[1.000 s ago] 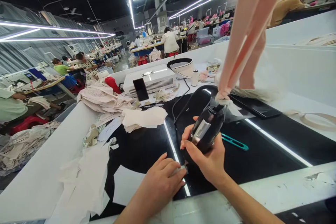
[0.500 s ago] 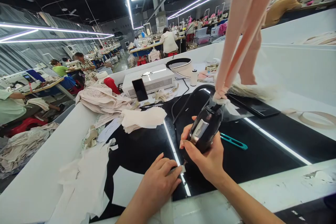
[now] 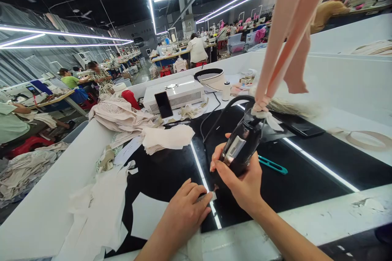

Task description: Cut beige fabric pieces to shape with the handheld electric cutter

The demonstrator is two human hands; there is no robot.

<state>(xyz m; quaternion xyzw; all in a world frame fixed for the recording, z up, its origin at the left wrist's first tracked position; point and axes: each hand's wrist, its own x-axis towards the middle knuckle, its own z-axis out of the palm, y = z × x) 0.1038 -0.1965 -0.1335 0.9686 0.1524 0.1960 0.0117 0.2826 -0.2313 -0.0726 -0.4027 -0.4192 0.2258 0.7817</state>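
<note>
The right hand point(image 3: 241, 183) was clenched around a black handheld electric tool with a silver plate point(image 3: 240, 149), held tilted, its tip down at the black glossy table point(image 3: 306, 179). A pink fabric strip point(image 3: 284, 36) hung from above to the tool's top end. The left hand point(image 3: 186, 212) pressed its fingertips on a small pale fabric piece point(image 3: 211, 196) lying at the tool's tip, pinning it flat. A teal thread snipper point(image 3: 272, 165) lay just right of the tool.

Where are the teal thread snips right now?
In the head view, the teal thread snips lie flat on the black worktop, just right of the right hand that grips the black handheld tool.
</note>
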